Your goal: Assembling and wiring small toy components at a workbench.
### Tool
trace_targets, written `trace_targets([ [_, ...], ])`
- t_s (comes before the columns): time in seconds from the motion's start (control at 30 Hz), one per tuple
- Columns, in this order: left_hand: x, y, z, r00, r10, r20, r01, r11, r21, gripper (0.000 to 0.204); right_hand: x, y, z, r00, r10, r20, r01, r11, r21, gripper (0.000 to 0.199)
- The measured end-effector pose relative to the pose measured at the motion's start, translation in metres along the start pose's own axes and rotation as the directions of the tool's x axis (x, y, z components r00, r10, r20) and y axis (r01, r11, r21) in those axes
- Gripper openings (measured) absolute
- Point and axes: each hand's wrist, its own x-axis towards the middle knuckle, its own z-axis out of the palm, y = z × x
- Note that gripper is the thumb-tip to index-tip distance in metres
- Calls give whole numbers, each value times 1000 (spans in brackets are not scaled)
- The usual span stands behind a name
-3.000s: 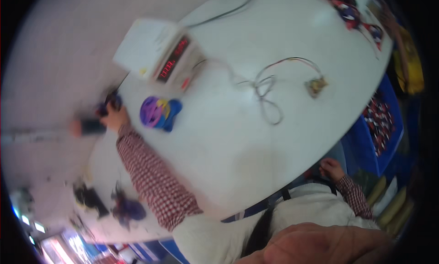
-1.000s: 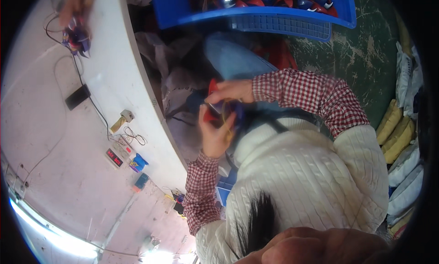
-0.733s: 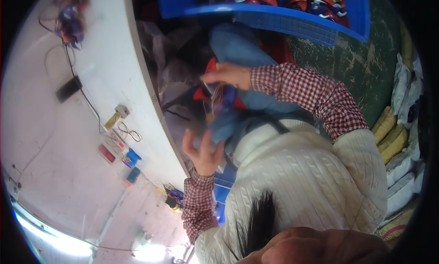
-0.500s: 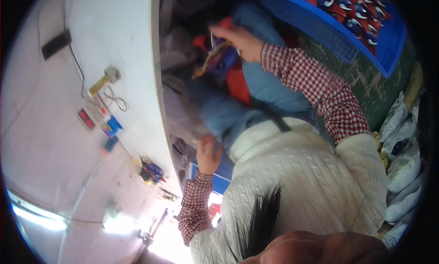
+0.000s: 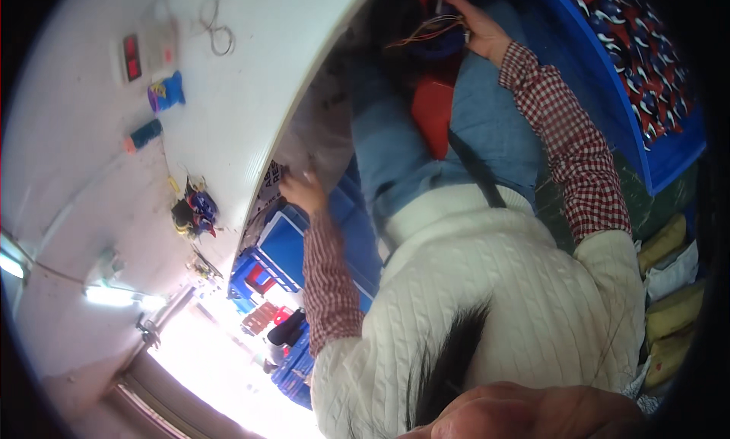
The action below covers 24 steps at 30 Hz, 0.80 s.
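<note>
At the top, my right hand [image 5: 484, 32] is closed around a bundle of thin yellowish-brown strands [image 5: 433, 30], which look like wires. Their loose ends stick out to the left, over a dark blue object [image 5: 437, 47] that lies mostly in shadow. My left hand [image 5: 304, 192] is by the white table's edge, in front of a pale plastic sack [image 5: 323, 138]. Its fingers look apart, with nothing visible in them; whether they touch the sack I cannot tell. Between my knees shows a red surface [image 5: 433, 116], partly covered by my jeans.
A blue crate [image 5: 646, 169] full of red, dark blue and white pieces stands at the upper right. Left of me runs a white table [image 5: 251, 81] carrying cables, a red-lit display and small packets. Blue bins [image 5: 285, 245] stand below my left hand; filled bags [image 5: 673, 317] lie at lower right.
The view has turned, so the table and crate sit differently. My left hand has moved up beside the sack. My right hand still holds the strands, now farther from my body.
</note>
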Motion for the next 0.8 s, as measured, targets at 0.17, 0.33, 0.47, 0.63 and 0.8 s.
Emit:
trace_targets([
  [0.17,8,24,33,969,242,55,-248,946,210,36,-1,4,-26,978,60,198,-78,993,83,32],
  [0.33,-12,55,46,969,212,129,-228,965,132,42,-36,23,14,944,184,275,-187,982,-15,30],
  [0.47,-12,72,58,961,235,-145,-245,968,-56,30,-51,39,32,938,253,237,-245,967,-65,28],
  [0.63,16,-21,122,973,-189,-133,209,966,154,34,-37,60,57,961,277,-11,-277,957,-82,25],
  [0.8,11,37,57,958,-24,-285,4,997,-71,45,-10,8,26,978,199,61,-201,979,36,25],
])
